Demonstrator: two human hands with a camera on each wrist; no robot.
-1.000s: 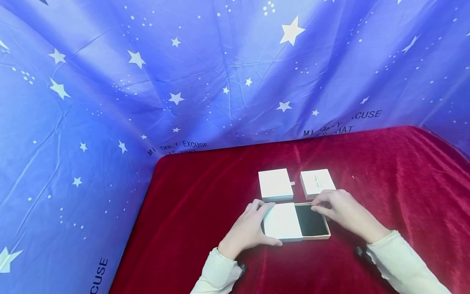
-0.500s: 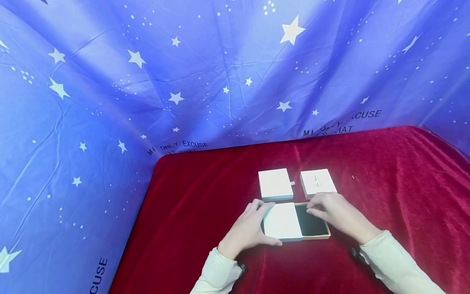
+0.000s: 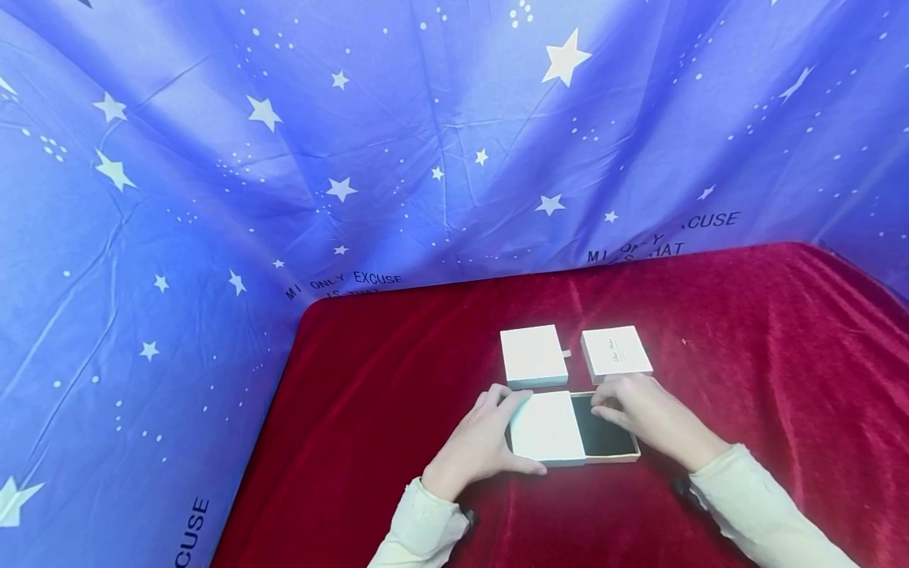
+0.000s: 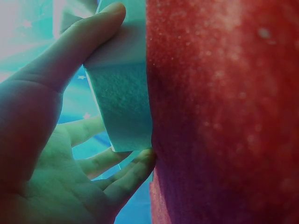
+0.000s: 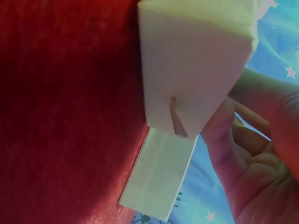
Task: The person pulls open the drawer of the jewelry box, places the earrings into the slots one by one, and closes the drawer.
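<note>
A white sliding drawer box (image 3: pixel 545 428) lies on the red cloth, its drawer pulled partly out to the right and showing a black inside (image 3: pixel 602 432). My left hand (image 3: pixel 477 442) grips the box's outer sleeve, thumb on the near side and fingers at the far side; the left wrist view shows the thumb on the sleeve's edge (image 4: pixel 122 107). Over the drawer's far part is my right hand (image 3: pixel 642 410), fingers bent and tips by the black inside. The right wrist view shows the drawer's end wall (image 5: pixel 189 70) with a small ribbon tab (image 5: pixel 177 121); the fingertips are hidden behind it.
Behind the open box lie two more white boxes: a plain one (image 3: pixel 534 355) with a side tab, and a printed one (image 3: pixel 616 351) close to my right hand. Red velvet cloth (image 3: pixel 383 394) covers the table. A blue star-patterned curtain (image 3: pixel 398 142) hangs beyond it.
My right hand has moved slightly left, its fingertips shifting further over the drawer's black inside. The left hand and all the boxes have stayed put.
</note>
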